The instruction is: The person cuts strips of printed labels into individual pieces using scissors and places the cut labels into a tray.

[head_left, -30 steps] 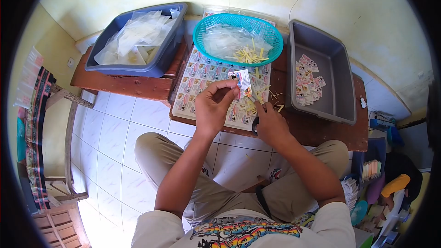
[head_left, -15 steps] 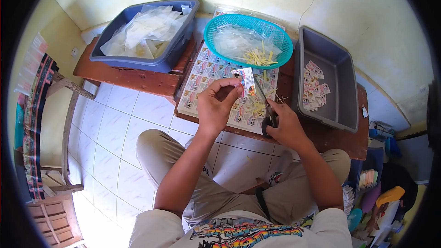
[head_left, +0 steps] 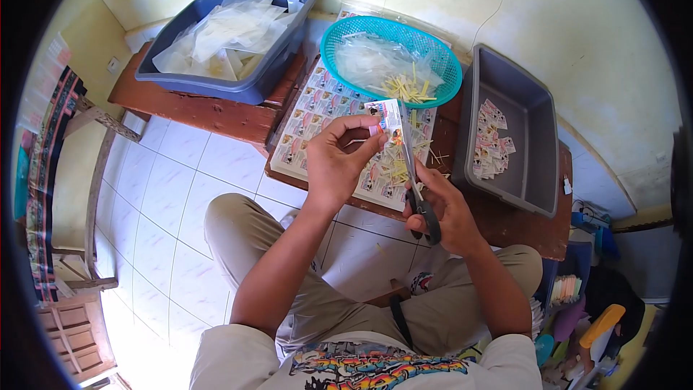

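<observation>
My left hand (head_left: 338, 162) pinches a small printed paper label (head_left: 392, 120) between thumb and fingertips, above a stack of printed label sheets (head_left: 317, 112). In my right hand (head_left: 451, 213) is a pair of scissors (head_left: 427, 220), its black handles around my fingers and its blades pointing up along the label's right edge. Whether the blades touch the paper I cannot tell. Thin yellowish paper strips (head_left: 395, 171) lie scattered on the sheets beneath. Just beyond the label stands a turquoise basket (head_left: 449, 76) holding clear plastic bags and more strips.
To the right, a grey tub (head_left: 530, 152) contains several cut labels (head_left: 492, 146). A blue-grey tub (head_left: 263, 90) full of translucent bags sits on a wooden bench (head_left: 195, 105) at the left. The low wooden table (head_left: 534, 235) borders my knees. Another person (head_left: 613, 303) is at the far right.
My right hand has turned and drawn slightly down, so the scissors stand more upright beside the label and their handles show more. My left hand still holds the label. The view has shifted slightly.
</observation>
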Demonstrator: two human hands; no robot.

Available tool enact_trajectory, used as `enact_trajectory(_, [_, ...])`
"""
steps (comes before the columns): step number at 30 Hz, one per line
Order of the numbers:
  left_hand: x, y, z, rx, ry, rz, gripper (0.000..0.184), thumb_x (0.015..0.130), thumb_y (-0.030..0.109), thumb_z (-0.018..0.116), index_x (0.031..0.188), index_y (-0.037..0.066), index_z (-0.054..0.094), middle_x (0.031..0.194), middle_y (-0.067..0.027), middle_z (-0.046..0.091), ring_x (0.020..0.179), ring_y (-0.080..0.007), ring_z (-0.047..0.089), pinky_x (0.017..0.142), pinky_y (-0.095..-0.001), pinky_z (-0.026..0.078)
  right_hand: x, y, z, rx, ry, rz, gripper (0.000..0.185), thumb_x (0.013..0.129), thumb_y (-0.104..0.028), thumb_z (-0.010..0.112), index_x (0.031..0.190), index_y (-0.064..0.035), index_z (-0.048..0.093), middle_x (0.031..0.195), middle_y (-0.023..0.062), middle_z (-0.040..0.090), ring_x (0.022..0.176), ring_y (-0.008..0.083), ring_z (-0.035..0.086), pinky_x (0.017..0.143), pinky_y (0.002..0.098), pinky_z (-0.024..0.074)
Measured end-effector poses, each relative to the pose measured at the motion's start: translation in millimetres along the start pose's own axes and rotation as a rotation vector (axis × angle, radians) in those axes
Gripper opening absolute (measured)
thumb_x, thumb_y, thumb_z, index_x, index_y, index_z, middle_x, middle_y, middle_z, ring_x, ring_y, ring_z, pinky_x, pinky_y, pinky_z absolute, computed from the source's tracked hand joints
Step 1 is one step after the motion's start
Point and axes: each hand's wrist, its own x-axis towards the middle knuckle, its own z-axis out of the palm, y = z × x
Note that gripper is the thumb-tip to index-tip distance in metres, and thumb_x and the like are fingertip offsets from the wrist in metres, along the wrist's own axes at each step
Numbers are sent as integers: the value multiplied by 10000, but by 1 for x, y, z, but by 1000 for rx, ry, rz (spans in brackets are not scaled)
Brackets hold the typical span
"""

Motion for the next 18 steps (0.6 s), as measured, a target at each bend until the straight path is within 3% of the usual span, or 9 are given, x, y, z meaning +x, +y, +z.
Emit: enact_trajectory(18, [-1,3,2,40,0,-37,275,900,-62,787,1157,-68,689,1056,-114,746,991,-143,715,891,-280,598,4,-2,4,-22,18,-5,972,834,-58,881,1630,-30,324,1289,81,484,1020,163,638,870,292,612])
